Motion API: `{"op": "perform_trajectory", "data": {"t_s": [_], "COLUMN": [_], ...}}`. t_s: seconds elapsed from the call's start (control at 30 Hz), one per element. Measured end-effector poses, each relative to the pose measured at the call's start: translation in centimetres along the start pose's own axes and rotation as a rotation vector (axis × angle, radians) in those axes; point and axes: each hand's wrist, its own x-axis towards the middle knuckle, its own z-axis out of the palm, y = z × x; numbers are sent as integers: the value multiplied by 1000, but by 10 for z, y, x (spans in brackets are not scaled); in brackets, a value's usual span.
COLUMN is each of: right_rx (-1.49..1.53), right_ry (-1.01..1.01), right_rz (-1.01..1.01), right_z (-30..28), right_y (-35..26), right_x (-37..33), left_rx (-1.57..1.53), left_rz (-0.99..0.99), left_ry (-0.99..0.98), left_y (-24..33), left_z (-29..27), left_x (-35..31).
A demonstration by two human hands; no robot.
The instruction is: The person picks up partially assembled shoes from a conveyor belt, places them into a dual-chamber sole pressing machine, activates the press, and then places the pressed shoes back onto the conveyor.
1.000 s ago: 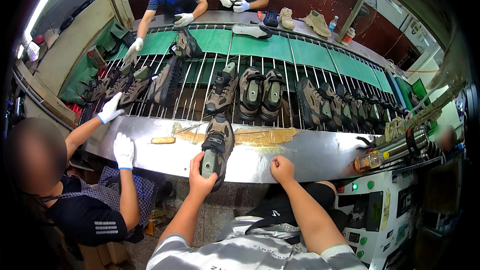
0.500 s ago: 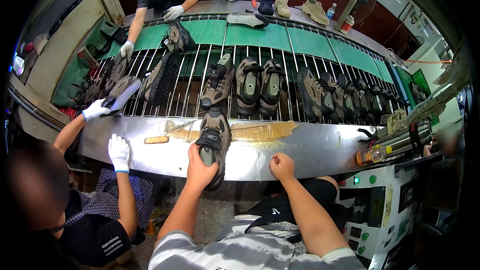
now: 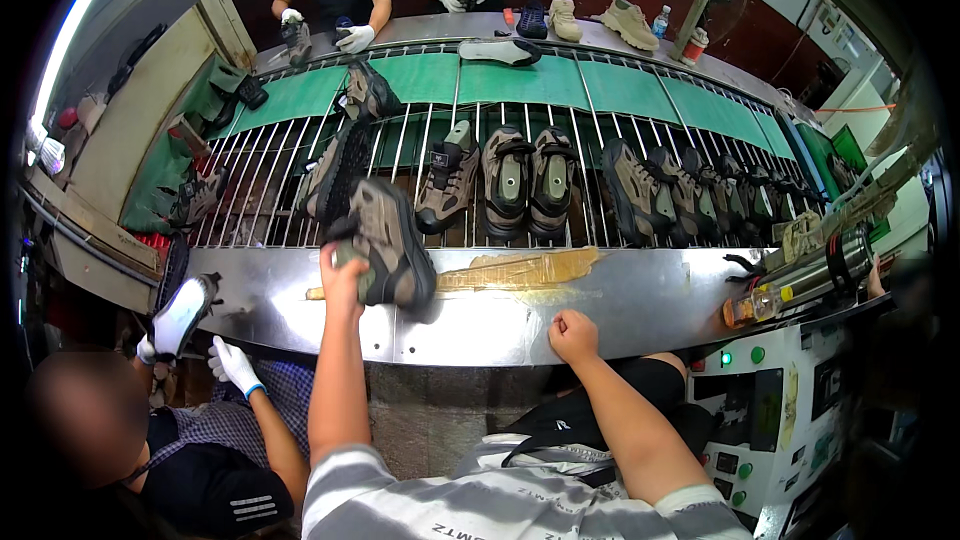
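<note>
My left hand (image 3: pixel 343 285) is closed round the heel end of a brown and black sneaker (image 3: pixel 392 240). The sneaker is tilted above the metal ledge, toe pointing away, and is slightly blurred. A wooden-looking stick end (image 3: pixel 316 293) shows just left of that hand. My right hand (image 3: pixel 573 337) is a fist at the near edge of the metal ledge (image 3: pixel 480 330), with nothing visible in it. Beyond, a pair of sneakers (image 3: pixel 506 183) stands on the bar rack, beside a single sneaker (image 3: pixel 447 180). Behind the held sneaker, another sneaker (image 3: pixel 335 175) lies sole-sideways.
A row of sneakers (image 3: pixel 690 195) fills the rack's right side. A bottle (image 3: pixel 755 306) and a steel flask (image 3: pixel 825 265) lie at the ledge's right end. A control box (image 3: pixel 745 420) stands below. A gloved co-worker holds a shoe (image 3: pixel 185 315) at left; two more people work across the rack.
My left hand has lifted the sneaker off the ledge and swung it left. My right hand stays in place. The left co-worker's shoe came off the rack; a person across drew a shoe back.
</note>
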Motion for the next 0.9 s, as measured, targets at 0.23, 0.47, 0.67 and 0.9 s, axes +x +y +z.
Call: {"op": "perform_trajectory", "data": {"t_s": [0.23, 0.47, 0.67, 0.9], "right_rx": [-27, 7, 28, 22], "right_ry": [-27, -145, -104, -122], "right_rz": [1, 119, 103, 100], "right_z": [2, -4, -7, -10], "right_y": [-2, -9, -15, -18], "right_x": [9, 13, 18, 22], "left_rx": [885, 435, 1768, 2388], "left_rz": [493, 335, 756, 520], "left_ry": [-197, -120, 404, 335], "left_y": [-10, -44, -64, -70], "left_z": [78, 122, 35, 29], "left_x": [190, 234, 243, 256]}}
